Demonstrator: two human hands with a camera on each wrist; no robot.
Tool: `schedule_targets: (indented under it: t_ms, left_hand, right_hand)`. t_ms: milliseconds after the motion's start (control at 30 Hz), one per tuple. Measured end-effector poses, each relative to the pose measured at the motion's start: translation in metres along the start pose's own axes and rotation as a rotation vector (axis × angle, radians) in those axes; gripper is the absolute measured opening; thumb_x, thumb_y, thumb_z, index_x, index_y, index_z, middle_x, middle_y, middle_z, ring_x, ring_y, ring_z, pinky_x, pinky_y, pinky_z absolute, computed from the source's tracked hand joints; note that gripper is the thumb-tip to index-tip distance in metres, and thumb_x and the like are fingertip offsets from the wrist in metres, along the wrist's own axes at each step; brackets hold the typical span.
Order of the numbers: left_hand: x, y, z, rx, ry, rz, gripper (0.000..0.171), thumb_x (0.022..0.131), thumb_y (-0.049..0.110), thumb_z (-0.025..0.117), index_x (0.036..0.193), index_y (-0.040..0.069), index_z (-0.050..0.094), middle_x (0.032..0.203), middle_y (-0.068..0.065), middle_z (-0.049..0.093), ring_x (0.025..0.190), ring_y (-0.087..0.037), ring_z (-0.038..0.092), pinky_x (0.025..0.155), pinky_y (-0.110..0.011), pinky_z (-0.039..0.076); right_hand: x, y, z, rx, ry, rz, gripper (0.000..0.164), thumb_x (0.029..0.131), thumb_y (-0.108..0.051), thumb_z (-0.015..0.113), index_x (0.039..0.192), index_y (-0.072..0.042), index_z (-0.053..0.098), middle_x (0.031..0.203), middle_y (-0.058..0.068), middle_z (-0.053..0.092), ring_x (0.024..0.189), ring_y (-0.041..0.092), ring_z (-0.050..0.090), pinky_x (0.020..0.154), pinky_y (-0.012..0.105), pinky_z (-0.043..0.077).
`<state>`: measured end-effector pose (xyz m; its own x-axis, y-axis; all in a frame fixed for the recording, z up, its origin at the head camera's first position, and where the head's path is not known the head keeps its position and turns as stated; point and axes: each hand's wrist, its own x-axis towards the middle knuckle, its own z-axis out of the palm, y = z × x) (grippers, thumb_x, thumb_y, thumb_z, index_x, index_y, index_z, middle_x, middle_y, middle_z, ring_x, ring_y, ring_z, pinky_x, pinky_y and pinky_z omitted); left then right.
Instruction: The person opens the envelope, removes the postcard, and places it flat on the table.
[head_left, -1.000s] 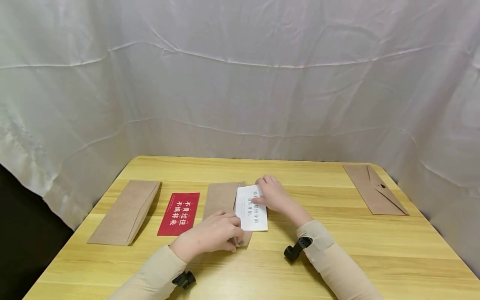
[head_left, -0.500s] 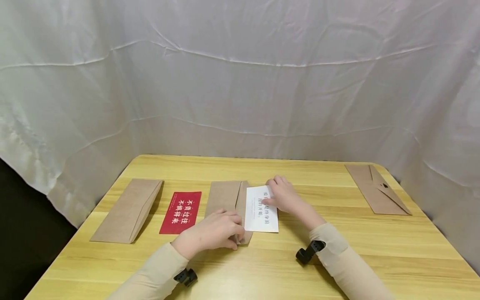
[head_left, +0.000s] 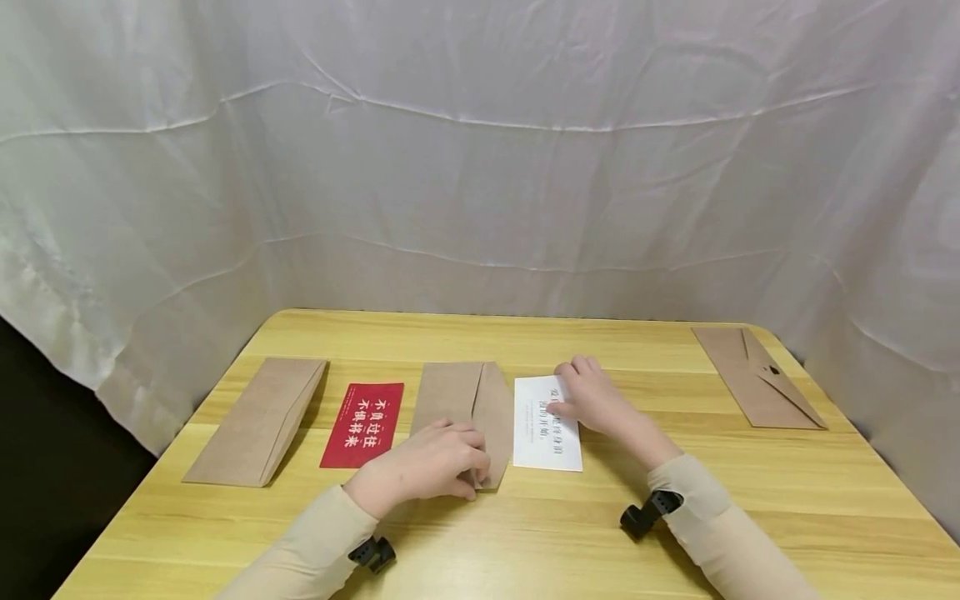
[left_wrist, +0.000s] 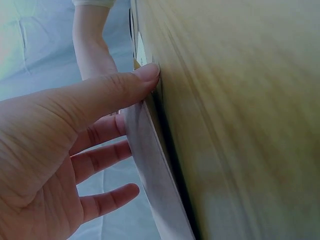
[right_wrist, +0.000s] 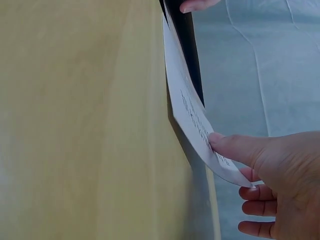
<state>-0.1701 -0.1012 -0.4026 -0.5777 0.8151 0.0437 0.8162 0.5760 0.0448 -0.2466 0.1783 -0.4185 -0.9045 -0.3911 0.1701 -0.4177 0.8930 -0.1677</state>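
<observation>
A brown kraft envelope (head_left: 444, 393) with its flap opened out to the right lies mid-table in the head view. My left hand (head_left: 433, 462) pinches its near edge, thumb and index finger (left_wrist: 102, 129) meeting at the paper in the left wrist view. To the right of the flap, my right hand (head_left: 596, 402) holds a white card (head_left: 534, 437) printed with dark characters. In the right wrist view my thumb presses on the card's printed face (right_wrist: 187, 102), fingers behind its far edge, and the card bows and tilts up from the table.
A red card (head_left: 362, 427) with white characters lies left of the middle envelope. Another brown envelope (head_left: 251, 425) is at the table's left, and one with a small dark mark (head_left: 750, 383) lies at the far right. A pale curtain (head_left: 525, 167) hangs behind the wooden table (head_left: 570, 533).
My right hand has drawn the white card rightward, off the middle envelope and past its flap, which now shows fully. The left hand keeps its place on the envelope.
</observation>
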Motion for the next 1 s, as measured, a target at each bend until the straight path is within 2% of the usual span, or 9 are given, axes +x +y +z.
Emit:
schedule_targets:
  t_ms: [233,467,633,867,1000]
  left_hand:
    - [0.002,0.0,0.0,-0.001,0.003,0.017,0.015,0.077,0.042,0.078,0.086,0.035,0.069,0.09,0.025,0.065,0.095,-0.001,0.053,0.083,-0.026,0.041]
    - [0.001,-0.002,0.001,-0.004,0.004,0.016,0.014,0.078,0.042,0.078,0.085,0.035,0.068,0.092,0.025,0.067,0.097,-0.003,0.053,0.089,-0.033,0.044]
    - [0.0,-0.003,0.0,-0.019,0.005,0.014,0.013,0.078,0.041,0.078,0.085,0.034,0.068,0.091,0.025,0.067,0.099,-0.004,0.053,0.089,-0.033,0.044]
    - [-0.001,-0.004,-0.001,-0.033,-0.007,0.008,0.013,0.078,0.039,0.078,0.085,0.034,0.068,0.089,0.026,0.066,0.1,-0.004,0.054,0.092,-0.036,0.044]
    - [0.0,-0.004,-0.001,-0.032,-0.013,0.009,0.013,0.078,0.038,0.079,0.085,0.034,0.068,0.09,0.026,0.067,0.102,-0.005,0.054,0.094,-0.037,0.044]
  right_hand:
    - [-0.007,0.011,-0.003,-0.012,-0.025,0.014,0.059,0.081,-0.038,0.077,0.121,0.001,0.058,0.107,0.015,0.055,0.099,0.03,0.047,0.086,0.044,0.043]
    - [-0.009,0.017,-0.006,-0.019,-0.041,0.028,0.06,0.082,-0.039,0.077,0.123,0.0,0.057,0.108,0.015,0.055,0.099,0.029,0.047,0.086,0.045,0.043]
    - [-0.009,0.018,-0.008,-0.021,-0.05,0.022,0.059,0.083,-0.04,0.075,0.123,-0.001,0.057,0.109,0.015,0.056,0.1,0.03,0.048,0.087,0.047,0.044]
    - [-0.009,0.019,-0.007,-0.063,-0.114,0.004,0.06,0.087,-0.045,0.069,0.126,-0.002,0.055,0.109,0.014,0.057,0.099,0.029,0.049,0.084,0.046,0.045]
    - [-0.011,0.017,-0.007,-0.052,-0.142,0.011,0.059,0.089,-0.046,0.067,0.127,-0.002,0.054,0.111,0.014,0.057,0.101,0.029,0.049,0.086,0.048,0.046]
